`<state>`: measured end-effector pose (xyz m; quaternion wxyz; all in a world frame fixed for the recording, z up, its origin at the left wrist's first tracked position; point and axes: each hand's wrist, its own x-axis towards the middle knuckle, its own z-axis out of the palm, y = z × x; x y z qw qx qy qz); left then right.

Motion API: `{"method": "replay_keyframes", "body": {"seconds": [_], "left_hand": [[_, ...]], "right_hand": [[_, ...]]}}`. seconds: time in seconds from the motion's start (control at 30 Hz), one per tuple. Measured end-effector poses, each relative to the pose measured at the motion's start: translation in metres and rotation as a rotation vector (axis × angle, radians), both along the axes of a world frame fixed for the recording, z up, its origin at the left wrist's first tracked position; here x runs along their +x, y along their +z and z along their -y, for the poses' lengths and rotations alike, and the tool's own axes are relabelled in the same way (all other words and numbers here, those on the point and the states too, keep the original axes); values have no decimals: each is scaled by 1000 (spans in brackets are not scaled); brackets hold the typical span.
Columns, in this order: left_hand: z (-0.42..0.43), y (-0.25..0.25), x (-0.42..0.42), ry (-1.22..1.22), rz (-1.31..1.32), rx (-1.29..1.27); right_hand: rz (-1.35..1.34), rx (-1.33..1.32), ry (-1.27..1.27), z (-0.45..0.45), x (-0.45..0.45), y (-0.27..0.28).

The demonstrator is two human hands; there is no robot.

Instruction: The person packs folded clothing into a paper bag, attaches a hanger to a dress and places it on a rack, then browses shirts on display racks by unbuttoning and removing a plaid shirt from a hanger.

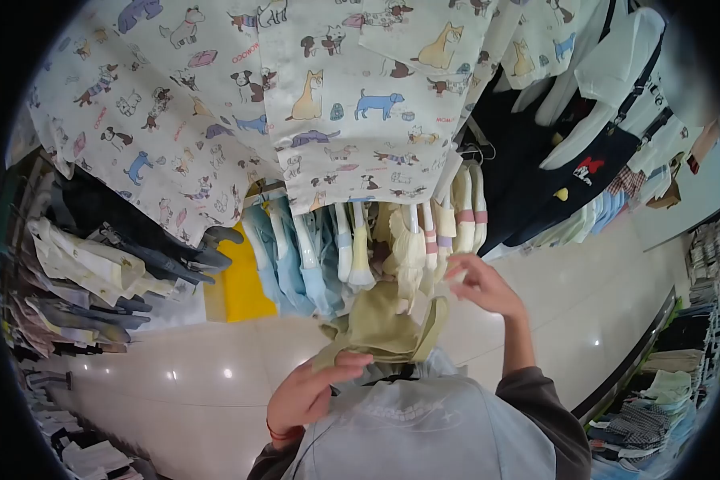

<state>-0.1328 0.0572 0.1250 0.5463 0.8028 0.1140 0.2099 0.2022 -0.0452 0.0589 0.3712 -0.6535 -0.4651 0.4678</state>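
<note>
My left hand (300, 396) is at the lower middle, its fingers closed on the lower left edge of an olive-green cloth item (380, 320). That item is soft and folded, with a curved band on its right side; I cannot tell whether it is a hat or a small garment. To the right, my right hand (488, 288) is raised with its fingers bent and apart, holding nothing I can see. It is nearest to the row of cream and yellow children's clothes (412, 248) on white hangers. Light blue clothes (292, 256) hang to their left.
White dog-print garments (336, 88) hang above. Dark overalls (552, 160) with a red motif hang at the upper right. On the left are more racked clothes (96, 264) and a yellow panel (248, 280). Folded clothes (644, 424) fill shelves at the lower right, beyond the tiled floor (600, 320).
</note>
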Motion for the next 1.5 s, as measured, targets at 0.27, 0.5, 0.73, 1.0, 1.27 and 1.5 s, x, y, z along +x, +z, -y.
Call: {"method": "replay_keyframes", "body": {"seconds": [0.27,0.5,0.73,1.0,1.27,1.5], "left_hand": [[-2,-2,0,178,36,449],[12,-6,-29,488,-32,281],[18,-45,-36,733,357,-39],[-4,-51,-11,511,401,-110],[-22,-60,-13,450,-37,77],[-18,-56,24,325,28,124]], "right_hand": [[477,465,-324,-142,12,-120],[508,-36,-454,-148,19,-139],[569,293,-340,-109,52,-97],[757,209,-62,-50,69,-12],[866,205,15,38,48,81],[942,345,229,36,-9,145]]}}
